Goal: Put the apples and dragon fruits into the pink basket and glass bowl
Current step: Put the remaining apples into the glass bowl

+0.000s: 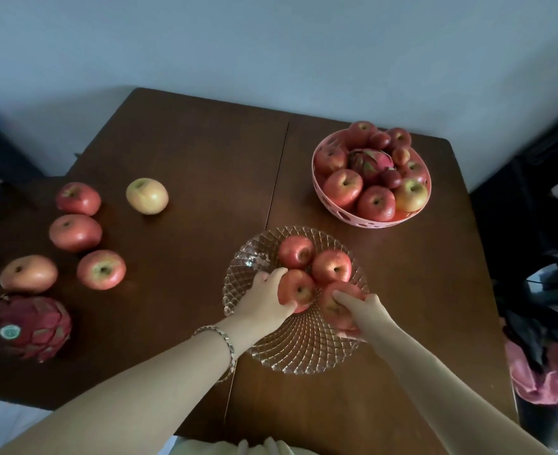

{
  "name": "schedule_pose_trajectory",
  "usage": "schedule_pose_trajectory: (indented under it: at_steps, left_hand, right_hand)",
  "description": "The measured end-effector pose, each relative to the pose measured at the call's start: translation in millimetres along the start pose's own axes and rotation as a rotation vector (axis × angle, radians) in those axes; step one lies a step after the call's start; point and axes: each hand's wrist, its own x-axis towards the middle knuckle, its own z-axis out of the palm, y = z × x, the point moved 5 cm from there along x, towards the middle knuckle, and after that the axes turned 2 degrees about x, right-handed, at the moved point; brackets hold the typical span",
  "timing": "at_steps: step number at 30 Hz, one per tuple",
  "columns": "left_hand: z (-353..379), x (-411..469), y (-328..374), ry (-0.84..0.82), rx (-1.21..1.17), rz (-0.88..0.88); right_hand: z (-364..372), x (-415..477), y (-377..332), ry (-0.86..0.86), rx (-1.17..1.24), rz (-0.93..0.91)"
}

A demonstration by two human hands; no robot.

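Both hands are setting fruit into the patterned clear glass bowl [295, 343] at lower centre: the left hand [262, 300] is grasping one red apple [299, 290], the right hand [361, 311] another [331, 308], beside two already inside. Next, probably, letting go and reaching left for five loose apples and the scaly magenta dragon fruit [31, 326]. The perforated pink basket [346, 213], upper right, is looking full.

**One head-worn view, looking down over the table**

A single wide-angle camera sits above the near edge of the brown table [185, 152], facing forward and steeply down. The glass bowl [299, 343] lies close below it, near the frame's centre. Beyond the table, the wall fills the upper part. Straight edges curve outward near the frame's sides.
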Motion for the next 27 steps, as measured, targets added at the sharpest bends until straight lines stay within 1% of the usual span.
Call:
schedule_pose_trajectory:
  at_steps: [2, 6, 12, 18, 20, 22, 24, 27]
  left_hand:
    - [9.2, 5.6, -0.7, -0.02, -0.018, -0.016]
    - [11.9, 10.0, 2.0, 0.002, -0.058, 0.006]
    - [8.7, 12.3, 0.6, -0.014, -0.088, 0.027]
    - [9.6, 12.0, -0.8, -0.003, -0.09, 0.021]
    - [10.0, 11.1, 1.1, 0.024, -0.006, 0.011]
    - [12.3, 9.2, 1.5, 0.051, 0.104, -0.007]
    - [15.4, 8.1, 1.0, 0.044, 0.166, -0.022]
    - [9.9, 2.6, 1.6, 0.031, 0.207, -0.03]
  right_hand:
    - [5.5, 1.8, 2.8, 0.021, -0.086, -0.011]
    - [13.3, 1.8, -0.6, 0.075, -0.29, -0.057]
    - [13.2, 1.1, -2.7, 0.133, -0.677, -0.096]
    - [12.2, 0.2, -4.0, 0.227, -0.841, -0.123]
    - [9.6, 2.8, -6.5, 0.248, -0.901, -0.116]
    - [7.6, 6.3, -7.4, 0.225, -0.905, -0.104]
    - [7.0, 8.0, -8.0, 0.181, -0.883, -0.098]
    - [9.8, -4.8, -16.7, 0.166, -0.991, -0.133]
